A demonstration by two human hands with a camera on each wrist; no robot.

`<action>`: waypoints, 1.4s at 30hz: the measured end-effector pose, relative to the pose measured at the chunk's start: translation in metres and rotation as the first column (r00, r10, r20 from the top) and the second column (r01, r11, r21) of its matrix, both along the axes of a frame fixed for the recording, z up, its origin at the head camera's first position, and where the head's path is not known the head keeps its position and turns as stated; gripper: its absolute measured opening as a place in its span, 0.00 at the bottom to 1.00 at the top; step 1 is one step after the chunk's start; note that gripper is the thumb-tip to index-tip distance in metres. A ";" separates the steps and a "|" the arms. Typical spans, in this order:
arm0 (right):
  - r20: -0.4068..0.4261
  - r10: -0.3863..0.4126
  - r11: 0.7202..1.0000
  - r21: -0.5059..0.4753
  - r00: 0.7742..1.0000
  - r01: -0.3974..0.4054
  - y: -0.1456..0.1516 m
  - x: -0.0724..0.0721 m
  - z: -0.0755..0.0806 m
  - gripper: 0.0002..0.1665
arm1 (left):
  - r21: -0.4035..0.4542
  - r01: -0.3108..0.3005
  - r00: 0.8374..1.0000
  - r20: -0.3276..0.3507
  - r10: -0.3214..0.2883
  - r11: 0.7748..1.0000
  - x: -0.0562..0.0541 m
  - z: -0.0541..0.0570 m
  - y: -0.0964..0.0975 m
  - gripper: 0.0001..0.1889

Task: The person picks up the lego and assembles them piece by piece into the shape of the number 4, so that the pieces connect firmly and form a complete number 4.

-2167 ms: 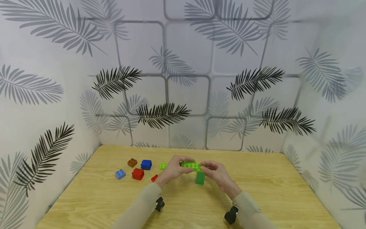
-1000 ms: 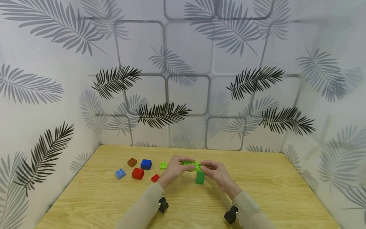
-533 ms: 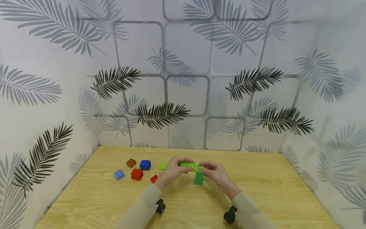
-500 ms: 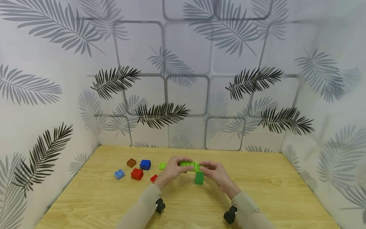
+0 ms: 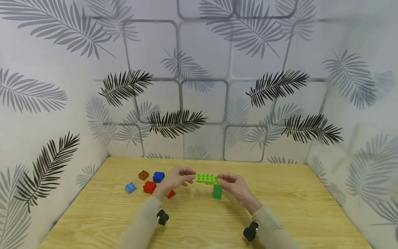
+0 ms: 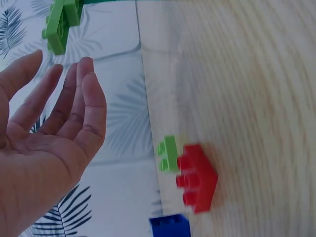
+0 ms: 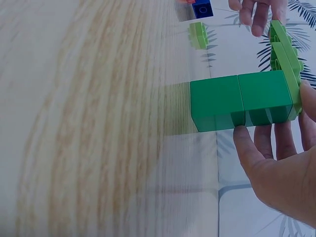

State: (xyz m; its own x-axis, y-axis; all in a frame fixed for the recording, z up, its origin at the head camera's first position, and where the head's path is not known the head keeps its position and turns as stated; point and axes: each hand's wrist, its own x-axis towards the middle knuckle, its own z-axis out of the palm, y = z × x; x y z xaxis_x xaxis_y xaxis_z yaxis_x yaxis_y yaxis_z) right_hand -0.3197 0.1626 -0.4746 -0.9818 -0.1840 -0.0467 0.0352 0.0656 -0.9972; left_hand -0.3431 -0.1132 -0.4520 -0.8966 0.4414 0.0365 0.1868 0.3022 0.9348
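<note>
Two dark green building blocks (image 7: 216, 102) are stacked in an upright tower, seen in the head view as a green column (image 5: 217, 192). Lime green bricks (image 5: 205, 177) lie across its top and jut out to the left, a shorter one under the long one. My right hand (image 5: 237, 188) holds the tower's right side near the top, thumb at the lime bricks and fingers along the dark green blocks in the right wrist view. My left hand (image 5: 174, 180) is just left of the overhanging end, apart from it, fingers loosely bent and holding nothing.
On the wooden table (image 5: 280, 207) to the left lie a brown brick (image 5: 143, 175), a blue block (image 5: 158, 177), a light blue brick (image 5: 130, 187), a red block (image 5: 149, 187) and a small red brick (image 5: 170, 194). Another lime brick (image 6: 171, 153) shows in the left wrist view.
My left hand has let go of the long lime brick and drawn back to the left, leaving its studs in full view. My right hand keeps its hold on the tower.
</note>
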 end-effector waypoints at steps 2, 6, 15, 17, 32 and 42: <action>-0.001 0.001 1.000 0.001 1.000 -0.001 0.000 0.000 0.000 0.23 | -0.033 0.007 1.000 0.015 -0.006 0.999 -0.002 0.001 -0.008 0.17; -0.005 0.000 1.000 0.004 1.000 0.000 0.000 -0.001 0.001 0.22 | -0.118 0.015 1.000 -0.006 -0.016 0.993 -0.001 0.001 -0.018 0.14; -0.016 0.031 1.000 0.002 0.999 -0.031 0.000 -0.001 -0.001 0.24 | -0.182 0.022 0.997 -0.067 -0.035 0.983 0.001 -0.004 -0.042 0.11; -0.020 0.033 0.999 0.006 0.999 -0.033 0.001 -0.001 -0.001 0.24 | -0.193 0.022 0.996 -0.076 -0.038 0.981 0.001 -0.006 -0.047 0.12; 0.002 0.005 1.000 0.007 1.000 -0.005 0.000 -0.003 -0.002 0.22 | -0.341 0.030 0.999 -0.021 -0.039 0.939 -0.002 -0.016 -0.064 0.16; 0.007 -0.007 1.000 0.005 1.000 0.007 -0.002 -0.002 0.000 0.21 | -0.381 0.077 0.997 0.047 -0.064 0.921 -0.002 -0.016 -0.063 0.19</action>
